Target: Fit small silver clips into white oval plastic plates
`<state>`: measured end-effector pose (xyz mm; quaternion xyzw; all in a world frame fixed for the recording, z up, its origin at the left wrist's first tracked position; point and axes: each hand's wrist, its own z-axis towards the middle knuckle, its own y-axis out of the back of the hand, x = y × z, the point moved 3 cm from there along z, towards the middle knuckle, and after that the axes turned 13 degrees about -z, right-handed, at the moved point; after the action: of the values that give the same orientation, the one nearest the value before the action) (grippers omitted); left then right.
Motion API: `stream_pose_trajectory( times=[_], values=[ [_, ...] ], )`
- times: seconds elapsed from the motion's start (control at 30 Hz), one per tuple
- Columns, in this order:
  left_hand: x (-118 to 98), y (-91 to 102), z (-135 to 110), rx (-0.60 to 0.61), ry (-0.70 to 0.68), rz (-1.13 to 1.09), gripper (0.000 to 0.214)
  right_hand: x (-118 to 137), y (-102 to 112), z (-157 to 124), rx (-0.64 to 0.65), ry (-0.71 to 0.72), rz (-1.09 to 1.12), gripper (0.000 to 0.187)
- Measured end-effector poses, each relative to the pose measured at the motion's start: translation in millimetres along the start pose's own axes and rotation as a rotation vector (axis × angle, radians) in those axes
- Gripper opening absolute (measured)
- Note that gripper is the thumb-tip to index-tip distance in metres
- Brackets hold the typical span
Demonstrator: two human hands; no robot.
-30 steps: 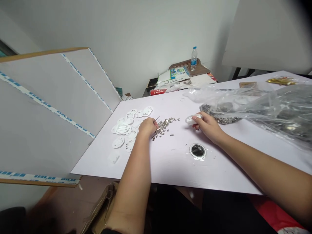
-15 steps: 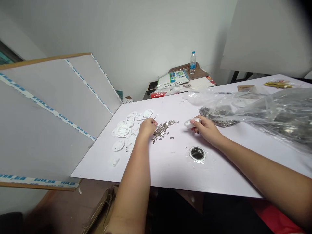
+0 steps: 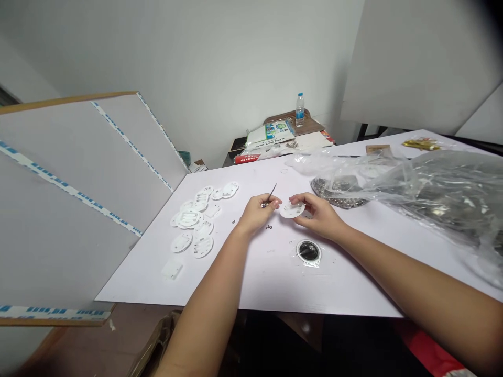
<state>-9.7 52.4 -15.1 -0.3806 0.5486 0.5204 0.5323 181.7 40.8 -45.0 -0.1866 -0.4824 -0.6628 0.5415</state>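
The left hand (image 3: 257, 212) pinches a slim pointed metal tool (image 3: 272, 192), tip up; the right hand's (image 3: 317, 215) fingers grip a white disc (image 3: 292, 210) just beside it.

My left hand (image 3: 259, 213) and right hand (image 3: 316, 215) are bare, as are my slender forearms (image 3: 416, 283), and the dark stretch (image 3: 283, 345) with a red patch (image 3: 428, 351) near right might be my clothes, though I can't tell.
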Motion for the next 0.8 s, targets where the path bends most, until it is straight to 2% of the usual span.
stream_pose_trajectory(
  times=[0.2,0.37,0.47,0.63,0.8],
  values=[
    [2.4,-2.1,1.2,-0.01,-0.032,0.097,0.026,-1.0,1.5,0.3,0.005,0.106,-0.136,0.029],
    [1.1,-1.9,0.0,-0.068,-0.039,0.22,0.022,-5.2,0.1,0.6,-0.03,0.201,-0.236,0.036],
    [2.5,-3.6,-1.0,-0.044,-0.033,0.244,0.023,-3.3,0.2,0.5,-0.036,0.249,-0.274,0.039],
    [12.6,-4.8,-1.0,-0.013,0.079,0.284,0.025,1.1,0.7,0.8,-0.023,0.281,-0.302,0.04],
    [12.3,-6.4,-1.2,0.038,0.064,0.35,0.022,0.8,-0.1,1.2,-0.008,0.287,-0.319,0.039]
  ],
)
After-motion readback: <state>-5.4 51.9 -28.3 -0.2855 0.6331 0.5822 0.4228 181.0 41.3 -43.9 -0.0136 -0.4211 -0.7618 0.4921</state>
